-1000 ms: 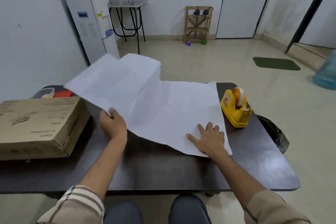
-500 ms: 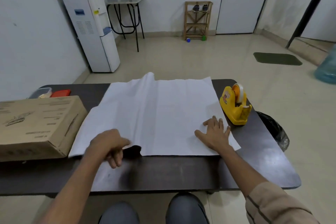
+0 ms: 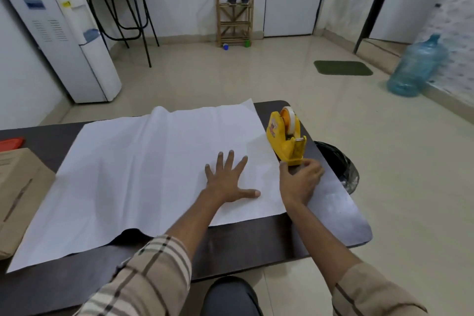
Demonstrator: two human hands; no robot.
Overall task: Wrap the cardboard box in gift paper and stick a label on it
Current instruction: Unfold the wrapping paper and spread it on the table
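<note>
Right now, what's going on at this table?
A seated person is getting ready to wrap. The white gift paper lies spread on the dark table. The left hand presses flat on it, fingers spread, while the right hand grips the near end of the yellow tape dispenser beside the paper's right edge. The cardboard box sits at the table's left, unwrapped and not yet on the paper.

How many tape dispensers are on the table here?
1. The yellow tape dispenser stands on the table, right of the gift paper, its near end gripped by the right hand. The table's left end is out of frame, so another could be hidden.
</note>
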